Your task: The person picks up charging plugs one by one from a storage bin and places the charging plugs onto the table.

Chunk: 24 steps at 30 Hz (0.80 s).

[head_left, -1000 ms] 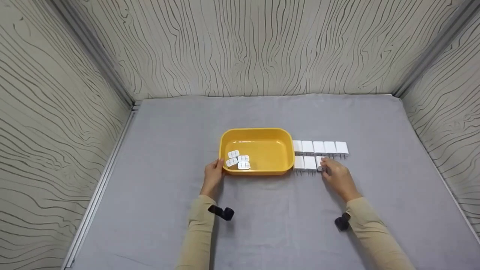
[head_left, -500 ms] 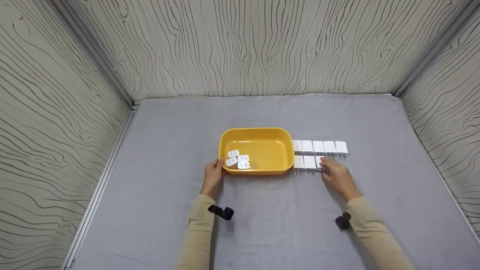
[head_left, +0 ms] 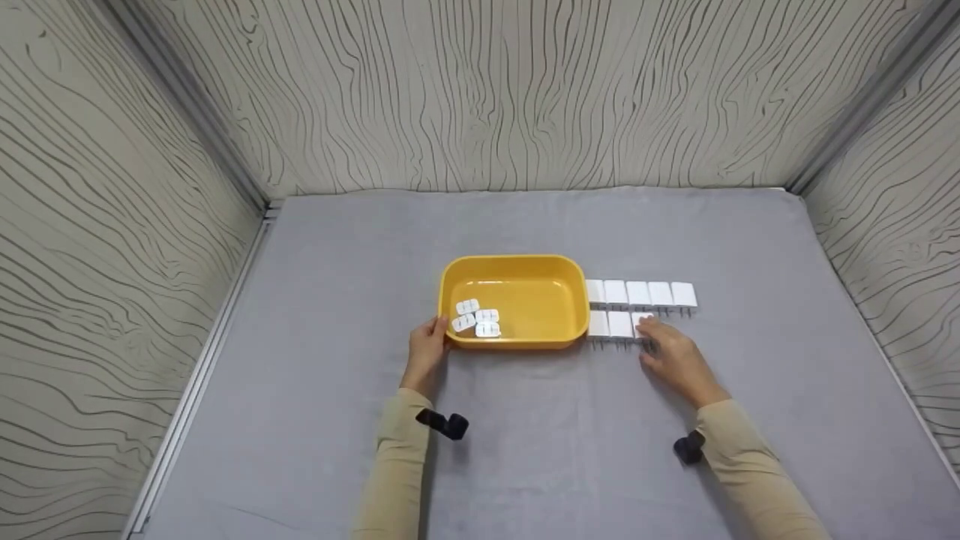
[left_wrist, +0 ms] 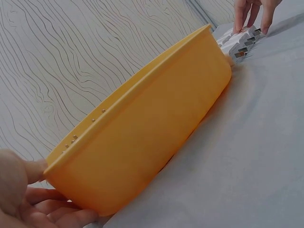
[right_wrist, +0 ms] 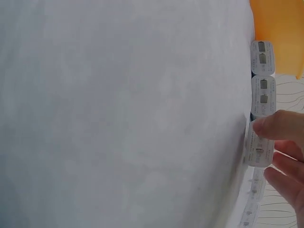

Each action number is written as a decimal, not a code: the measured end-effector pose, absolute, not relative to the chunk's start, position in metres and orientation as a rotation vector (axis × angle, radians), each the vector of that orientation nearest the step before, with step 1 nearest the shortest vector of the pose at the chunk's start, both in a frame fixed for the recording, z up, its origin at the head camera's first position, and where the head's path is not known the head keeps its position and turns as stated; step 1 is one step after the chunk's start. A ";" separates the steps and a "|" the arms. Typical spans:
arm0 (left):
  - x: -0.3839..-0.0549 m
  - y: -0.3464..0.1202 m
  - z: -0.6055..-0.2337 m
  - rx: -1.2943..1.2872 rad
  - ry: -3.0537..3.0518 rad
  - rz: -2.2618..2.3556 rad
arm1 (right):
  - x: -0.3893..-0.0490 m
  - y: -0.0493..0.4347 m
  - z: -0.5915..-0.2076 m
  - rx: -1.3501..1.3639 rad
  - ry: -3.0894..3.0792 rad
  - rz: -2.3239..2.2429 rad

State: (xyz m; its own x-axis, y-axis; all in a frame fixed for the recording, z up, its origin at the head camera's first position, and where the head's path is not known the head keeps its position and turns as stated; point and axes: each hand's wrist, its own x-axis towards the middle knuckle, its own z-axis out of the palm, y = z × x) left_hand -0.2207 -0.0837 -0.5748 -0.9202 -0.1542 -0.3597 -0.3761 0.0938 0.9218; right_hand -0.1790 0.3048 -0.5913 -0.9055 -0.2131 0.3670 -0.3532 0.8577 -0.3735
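Several left fingers (left_wrist: 76, 219) pinching a yellow tub (left_wrist: 142, 128), right fingers (right_wrist: 282, 125) loosely parted, touching a white plug (right_wrist: 261, 155)

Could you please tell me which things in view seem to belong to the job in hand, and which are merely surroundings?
Apparently part of the job:
yellow tub, gripped by the left hand
four white pieces inside it
white pronged blocks in two rows, one touched by the right hand

Merely surroundings:
grey cloth
patterned walls
grey corner posts
black wrist cameras

Head view high, forward-down; wrist views close; yellow tray (head_left: 534, 306) in all.
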 end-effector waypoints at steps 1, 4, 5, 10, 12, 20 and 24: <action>-0.221 -0.083 -0.575 -0.539 2.195 1.931 | -0.179 0.304 -0.591 0.420 -2.722 0.639; -0.221 -0.083 -0.575 -0.552 2.196 1.926 | -0.178 0.303 -0.590 0.413 -2.704 0.633; -0.221 -0.082 -0.575 -0.560 2.193 1.921 | -0.178 0.303 -0.590 0.414 -2.691 0.628; -0.222 -0.081 -0.575 -0.589 2.152 1.928 | -0.177 0.299 -0.590 0.421 -2.624 0.624; -0.222 -0.081 -0.574 -0.590 2.157 1.924 | -0.177 0.297 -0.589 0.418 -2.619 0.646; -0.223 -0.083 -0.574 -0.619 2.122 1.934 | -0.171 0.284 -0.587 0.349 -2.690 0.730; -0.223 -0.082 -0.574 -0.620 2.136 1.935 | -0.168 0.276 -0.587 0.381 -2.665 0.734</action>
State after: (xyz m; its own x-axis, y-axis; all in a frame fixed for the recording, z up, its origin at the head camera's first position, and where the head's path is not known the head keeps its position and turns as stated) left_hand -0.2226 -0.0824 -0.5739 -0.8938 -0.1757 -0.4126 -0.4278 0.0588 0.9019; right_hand -0.1675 0.2762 -0.5870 -0.9028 -0.1624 0.3982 -0.3434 0.8296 -0.4403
